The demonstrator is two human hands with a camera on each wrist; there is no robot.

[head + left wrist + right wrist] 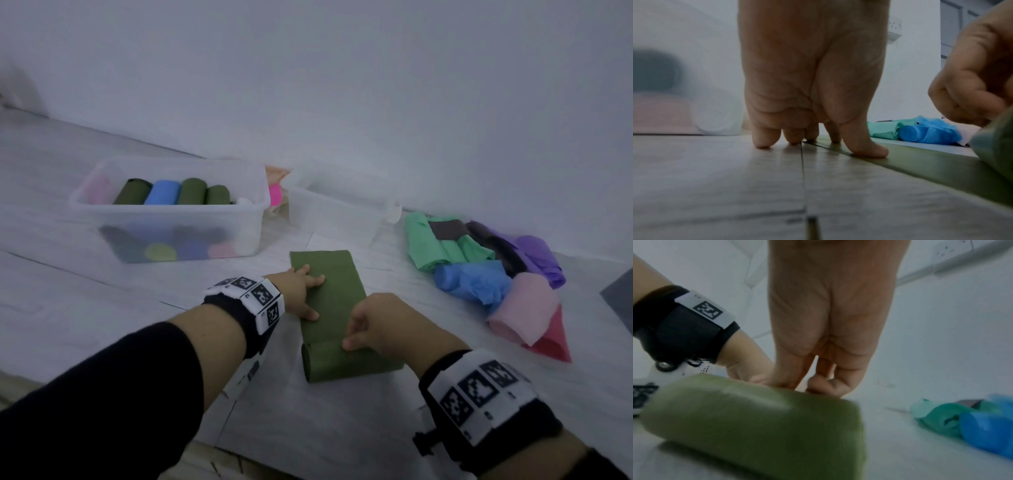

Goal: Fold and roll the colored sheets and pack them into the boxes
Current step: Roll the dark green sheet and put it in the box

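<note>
The olive-green sheet (330, 301) lies folded into a strip, its near end rolled beneath the right hand (375, 325).

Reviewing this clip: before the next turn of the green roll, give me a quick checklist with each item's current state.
1. Olive green sheet folded into a flat strip: ok.
2. Near end already rolled: ok.
3. Left hand pressing the strip's edge flat: ok.
4. Right hand on the roll: ok; grip firmness cannot tell.
5. Roll evenly tight: cannot tell.
6. Space for it: filled box cannot tell; second box looks empty, ok.
</note>
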